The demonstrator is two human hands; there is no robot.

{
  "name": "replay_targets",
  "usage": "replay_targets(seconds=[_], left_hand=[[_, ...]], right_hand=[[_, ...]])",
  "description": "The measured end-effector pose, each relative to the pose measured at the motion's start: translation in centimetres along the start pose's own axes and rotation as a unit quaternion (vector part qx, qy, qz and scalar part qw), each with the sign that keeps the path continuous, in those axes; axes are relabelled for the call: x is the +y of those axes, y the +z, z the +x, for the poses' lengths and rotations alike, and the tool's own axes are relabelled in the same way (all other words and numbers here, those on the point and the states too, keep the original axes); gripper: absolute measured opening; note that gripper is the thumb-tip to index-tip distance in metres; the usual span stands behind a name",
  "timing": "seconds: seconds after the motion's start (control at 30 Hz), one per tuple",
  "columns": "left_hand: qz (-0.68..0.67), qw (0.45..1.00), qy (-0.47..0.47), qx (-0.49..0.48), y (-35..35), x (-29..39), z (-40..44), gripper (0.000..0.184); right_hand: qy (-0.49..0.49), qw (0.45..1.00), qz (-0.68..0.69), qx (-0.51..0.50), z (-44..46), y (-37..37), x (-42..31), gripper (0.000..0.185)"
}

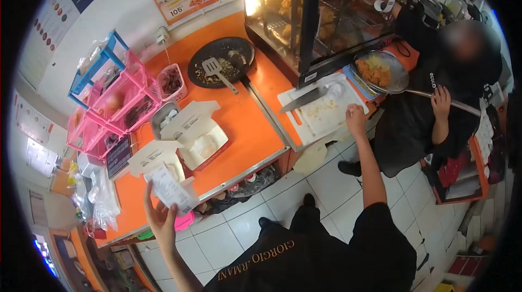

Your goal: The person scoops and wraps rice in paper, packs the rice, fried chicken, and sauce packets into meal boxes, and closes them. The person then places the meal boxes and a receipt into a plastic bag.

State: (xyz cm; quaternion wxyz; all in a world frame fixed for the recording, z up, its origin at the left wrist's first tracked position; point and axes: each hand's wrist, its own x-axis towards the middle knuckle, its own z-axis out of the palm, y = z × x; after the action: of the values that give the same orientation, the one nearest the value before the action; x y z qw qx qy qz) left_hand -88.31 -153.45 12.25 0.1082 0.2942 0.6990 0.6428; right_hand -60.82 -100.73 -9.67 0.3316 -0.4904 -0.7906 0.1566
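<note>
My left hand (160, 217) holds a printed paper receipt (172, 190) between thumb and fingers, over the orange counter's front edge. Just behind the receipt are two open takeaway boxes (202, 144), side by side; the right one has something pale inside. My right hand (356, 118) is raised by the right edge of the white cutting board (324, 120), its fingers curled together; what they hold, if anything, is too small to make out. On the board lie a knife (302, 100), crumbs and a crumpled clear plastic item (336, 91).
A black pan (221, 61) with a slotted spatula (216, 71) stands at the back. Pink baskets (122, 98) are at left, a glass food warmer (310, 20) behind the board. At right a person in black (405, 123) stands near a metal bowl of fried food (378, 71).
</note>
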Motion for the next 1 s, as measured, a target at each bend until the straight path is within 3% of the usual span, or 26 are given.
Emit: replay_targets(seconds=[0.03,0.1,0.13,0.23,0.3,0.33,0.4,0.43,0.47,0.5,0.53,0.57,0.63,0.7,0.73,0.8,0.83,0.9,0.97,1.0], left_hand=[[-0.004,0.999,-0.022,0.034,-1.2,-0.7,-0.6,0.075],[0.002,0.998,-0.032,0.053,-2.7,-2.3,-1.3,0.070],[0.002,0.997,-0.042,0.069,-2.8,-3.2,-1.1,0.066],[0.005,0.997,-0.043,0.059,-1.6,-5.0,0.2,0.053],[0.038,0.997,-0.009,0.072,0.9,-6.2,1.7,0.045],[0.028,0.999,-0.020,0.021,2.4,-6.1,2.7,0.047],[0.027,0.998,0.010,-0.056,6.1,-5.9,5.7,0.051],[0.044,0.995,0.044,-0.081,7.9,-5.6,7.2,0.054],[0.033,0.995,-0.012,-0.095,9.5,-4.4,8.1,0.058],[0.013,0.992,-0.061,-0.113,11.3,-3.4,9.5,0.062],[0.010,0.994,-0.010,-0.111,13.0,-3.3,10.9,0.064],[0.004,0.992,0.040,-0.116,14.5,-3.3,12.0,0.065],[-0.041,0.993,0.028,-0.106,16.8,-2.6,13.7,0.068],[-0.091,0.990,0.013,-0.104,18.6,-2.2,15.0,0.070],[-0.094,0.989,0.012,-0.109,19.3,-2.0,15.4,0.073],[-0.086,0.988,0.031,-0.122,20.2,-2.0,16.3,0.077],[-0.089,0.988,0.025,-0.121,20.6,-2.0,16.5,0.077],[-0.114,0.984,0.016,-0.136,21.2,-1.7,17.4,0.078],[-0.144,0.979,0.002,-0.145,21.6,-1.6,17.8,0.079],[-0.170,0.973,-0.009,-0.153,21.7,-1.5,18.2,0.081]], right_hand=[[0.001,1.000,0.002,-0.004,0.5,0.8,-0.8,0.022],[-0.005,0.999,-0.030,0.039,2.2,2.3,-2.1,0.041],[0.037,0.996,-0.084,0.021,3.3,2.8,-2.5,0.057],[0.095,0.984,-0.143,-0.042,6.2,4.5,-2.9,0.066],[0.074,0.988,-0.139,-0.001,8.0,5.5,-2.7,0.072],[0.053,0.988,-0.138,0.040,9.0,6.0,-1.7,0.078],[0.010,0.976,-0.218,0.009,11.9,7.5,0.8,0.086],[-0.009,0.955,-0.295,-0.032,12.4,7.8,1.2,0.086],[0.079,0.947,-0.294,-0.105,12.9,8.4,1.5,0.070],[0.076,0.950,-0.263,-0.150,13.5,8.5,2.5,0.055],[0.076,0.951,-0.230,-0.194,14.1,8.6,3.4,0.042],[0.063,0.952,-0.225,-0.195,13.9,8.6,3.1,0.042],[0.046,0.952,-0.230,-0.196,14.3,7.2,2.8,0.042],[0.034,0.967,-0.112,-0.227,13.9,4.4,-0.5,0.037],[0.030,0.966,-0.117,-0.229,13.8,3.8,-0.8,0.037],[-0.044,0.987,-0.082,-0.133,13.4,2.9,-1.4,0.029],[-0.044,0.986,-0.086,-0.138,13.4,1.6,-2.7,0.029],[-0.039,0.961,0.173,-0.212,15.0,-2.8,-7.8,0.031],[0.026,0.935,0.269,-0.230,16.1,-7.1,-13.7,0.034],[-0.007,0.935,0.280,-0.217,17.5,-8.2,-13.7,0.035]])
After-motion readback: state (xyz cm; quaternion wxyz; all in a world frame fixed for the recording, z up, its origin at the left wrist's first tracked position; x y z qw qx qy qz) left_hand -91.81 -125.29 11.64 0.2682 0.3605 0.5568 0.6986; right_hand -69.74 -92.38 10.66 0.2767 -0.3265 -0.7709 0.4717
